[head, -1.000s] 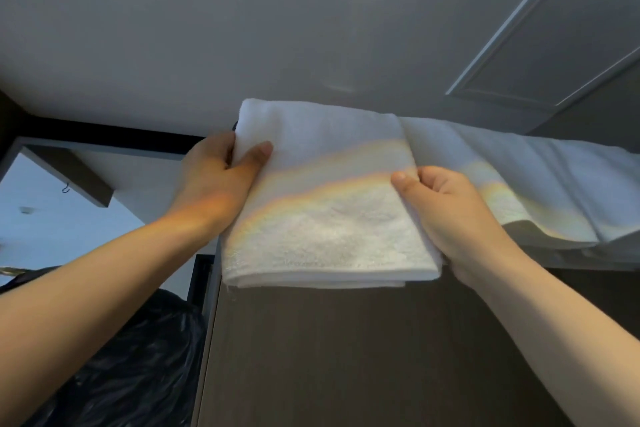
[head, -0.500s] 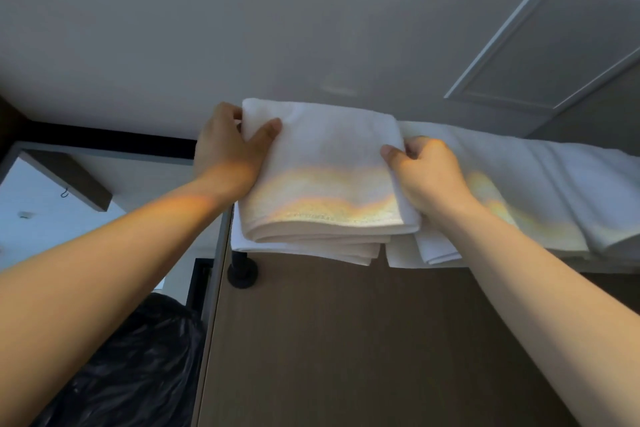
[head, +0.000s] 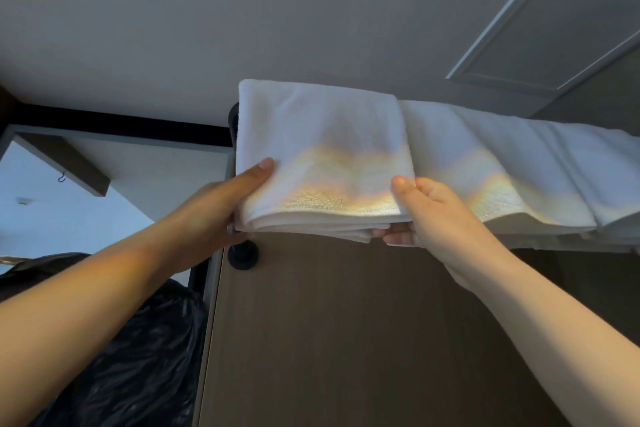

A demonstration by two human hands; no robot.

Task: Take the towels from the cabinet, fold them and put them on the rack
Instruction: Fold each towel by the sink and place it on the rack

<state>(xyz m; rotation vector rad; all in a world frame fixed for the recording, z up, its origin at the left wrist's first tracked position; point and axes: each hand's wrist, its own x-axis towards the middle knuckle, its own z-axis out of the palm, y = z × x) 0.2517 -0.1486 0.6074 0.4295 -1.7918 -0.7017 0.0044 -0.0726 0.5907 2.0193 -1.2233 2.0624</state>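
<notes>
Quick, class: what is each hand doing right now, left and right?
Left hand: grips the folded towel, thumb on top.
Right hand: grips the same towel, thumb on top.

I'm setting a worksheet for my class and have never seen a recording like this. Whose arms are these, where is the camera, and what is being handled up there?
There is no machine here. The single picture comes from a camera worn on a person's head, looking up past their own arms. The left hand and right hand each grip one side of a folded white towel, thumbs on top. The towel appears to rest at the left end of a high rack, of which only black fittings show. More white towels lie to its right. Below is a brown wooden panel, and a black bag sits at lower left.
</notes>
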